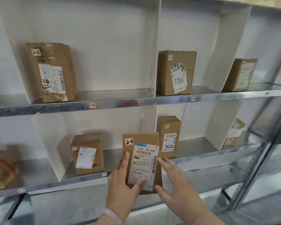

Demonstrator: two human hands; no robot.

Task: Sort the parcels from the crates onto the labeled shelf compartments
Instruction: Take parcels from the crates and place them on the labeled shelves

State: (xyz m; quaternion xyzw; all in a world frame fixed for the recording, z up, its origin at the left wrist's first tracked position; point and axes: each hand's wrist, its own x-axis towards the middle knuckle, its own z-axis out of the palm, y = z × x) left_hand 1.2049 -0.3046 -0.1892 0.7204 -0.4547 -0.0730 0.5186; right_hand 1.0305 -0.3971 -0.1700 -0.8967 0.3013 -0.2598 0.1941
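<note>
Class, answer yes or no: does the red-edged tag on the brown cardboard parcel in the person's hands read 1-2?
No, the red-edged tag on the brown cardboard parcel reads 2-3, handwritten in black.

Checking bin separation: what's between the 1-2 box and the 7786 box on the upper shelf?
Head view: a bare stretch of shelf, then a white divider panel. Nothing else stands between the 1-2 box and the 7786 box.

L hand (122, 181) raised, thumb across parcel (143, 161) front, index straight up its L edge, gripping it. R hand (173, 181) fingers straight & spread, tips touching parcel's R edge. Both forearms reach up from btm of view
</note>
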